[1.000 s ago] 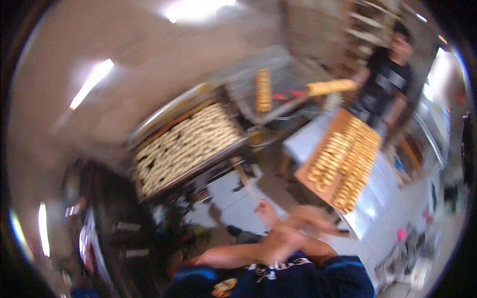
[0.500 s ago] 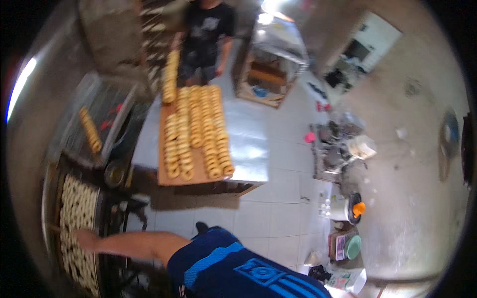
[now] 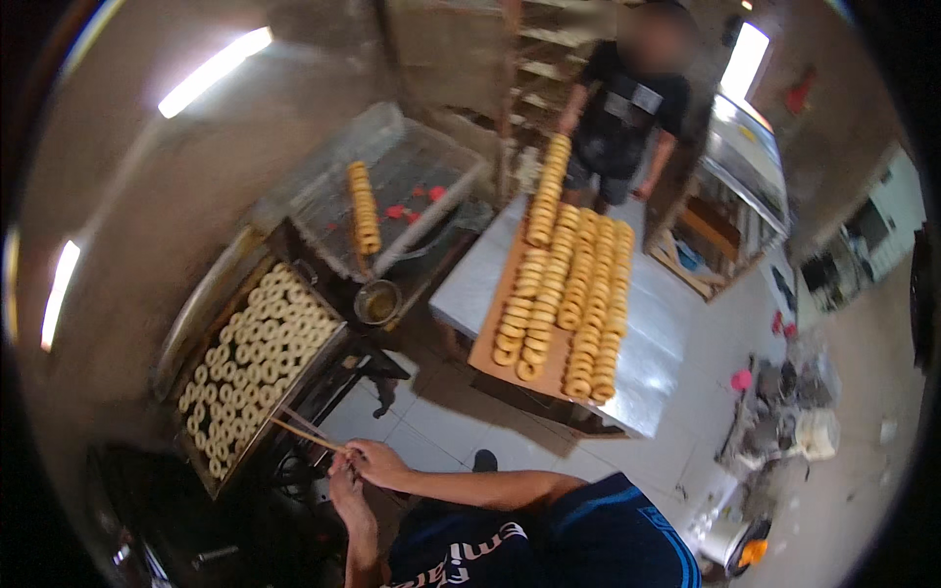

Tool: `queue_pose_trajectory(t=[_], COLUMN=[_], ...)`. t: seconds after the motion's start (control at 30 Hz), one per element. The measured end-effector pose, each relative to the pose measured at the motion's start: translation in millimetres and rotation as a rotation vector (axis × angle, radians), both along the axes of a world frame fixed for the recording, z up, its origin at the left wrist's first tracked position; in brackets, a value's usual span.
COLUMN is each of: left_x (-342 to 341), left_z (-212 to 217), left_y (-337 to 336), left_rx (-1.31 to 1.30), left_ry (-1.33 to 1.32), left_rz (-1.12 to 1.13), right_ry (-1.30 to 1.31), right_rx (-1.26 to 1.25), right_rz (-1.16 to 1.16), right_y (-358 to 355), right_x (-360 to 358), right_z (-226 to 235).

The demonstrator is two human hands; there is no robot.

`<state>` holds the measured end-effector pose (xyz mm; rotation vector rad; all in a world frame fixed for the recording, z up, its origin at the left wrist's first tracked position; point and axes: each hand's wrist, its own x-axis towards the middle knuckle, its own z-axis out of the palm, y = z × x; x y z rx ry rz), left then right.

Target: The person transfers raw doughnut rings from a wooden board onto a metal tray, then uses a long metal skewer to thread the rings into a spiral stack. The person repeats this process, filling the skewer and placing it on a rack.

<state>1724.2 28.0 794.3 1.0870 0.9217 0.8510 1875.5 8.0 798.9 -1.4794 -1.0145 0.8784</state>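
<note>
We note the right hand (image 3: 382, 465), fingers clamped on thin sticks (image 3: 310, 435) by the left pan (image 3: 294, 395); whether the left hand (image 3: 348, 493) grips, we cannot tell.

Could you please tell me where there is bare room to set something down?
Bare surface shows on the metal table along both sides of the brown board, between board and table edge. The board is crowded with rows of golden rings, and the rectangular pan with pale rings, leaving only small gaps.
</note>
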Motion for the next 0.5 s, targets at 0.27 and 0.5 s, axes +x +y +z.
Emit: queue_pose_trajectory(t=[0.27,0.5], left_x=[58.8,32.8], left_z=[15.0,2.2], left_y=[18.3,88.7], left_rx=[-0.019,0.000], left_ry=[0.019,-0.048], left_rz=[0.148,0.406], right_ry=[-0.105,-0.327], right_rx=[0.069,0.072], right_rz=[0.063,-0.537], right_y=[-8.6,118.7], right_x=[2.5,164.7], right_z=[-8.0,-26.1])
